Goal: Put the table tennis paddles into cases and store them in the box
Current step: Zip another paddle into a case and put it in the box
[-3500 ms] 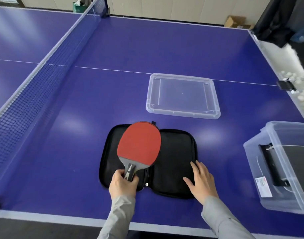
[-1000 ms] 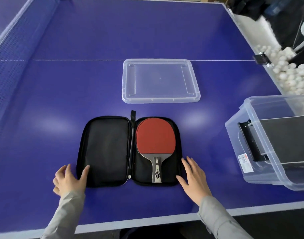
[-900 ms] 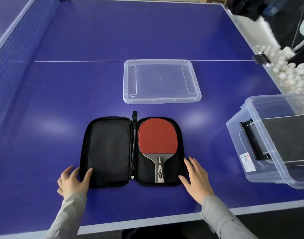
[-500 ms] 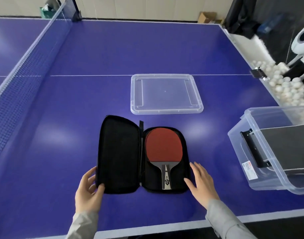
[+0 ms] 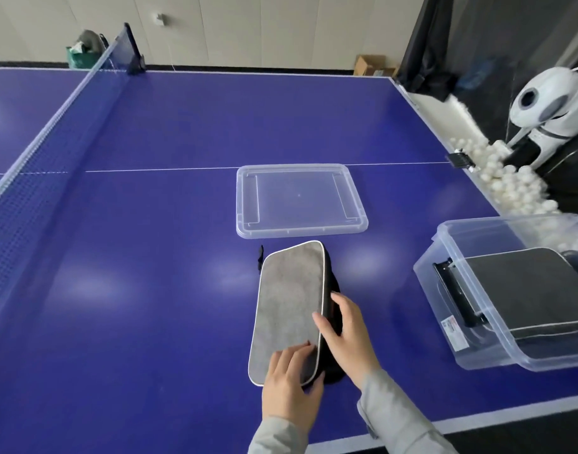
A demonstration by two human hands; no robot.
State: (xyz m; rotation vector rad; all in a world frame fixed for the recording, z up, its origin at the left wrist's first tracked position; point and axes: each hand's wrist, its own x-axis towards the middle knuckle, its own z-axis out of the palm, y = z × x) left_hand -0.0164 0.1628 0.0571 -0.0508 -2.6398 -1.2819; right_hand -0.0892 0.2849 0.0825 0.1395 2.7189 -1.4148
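Note:
The grey paddle case (image 5: 289, 299) with white piping lies folded over on the blue table (image 5: 150, 290), its black lower half showing along the right side. The red paddle is hidden inside it. My left hand (image 5: 290, 385) presses flat on the case's near end. My right hand (image 5: 345, 335) rests against the case's right edge, fingers on the black rim. The clear plastic box (image 5: 497, 326) stands at the right with another grey case (image 5: 530, 290) inside it.
The box's clear lid (image 5: 300, 199) lies flat just beyond the case. The net (image 5: 35, 165) runs along the left. White balls (image 5: 507, 185) fill a trough off the right edge beside a white ball machine (image 5: 549, 103).
The case's left flap has swung over to the right and now covers the paddle. My left hand followed it onto the top. The camera has tilted upward.

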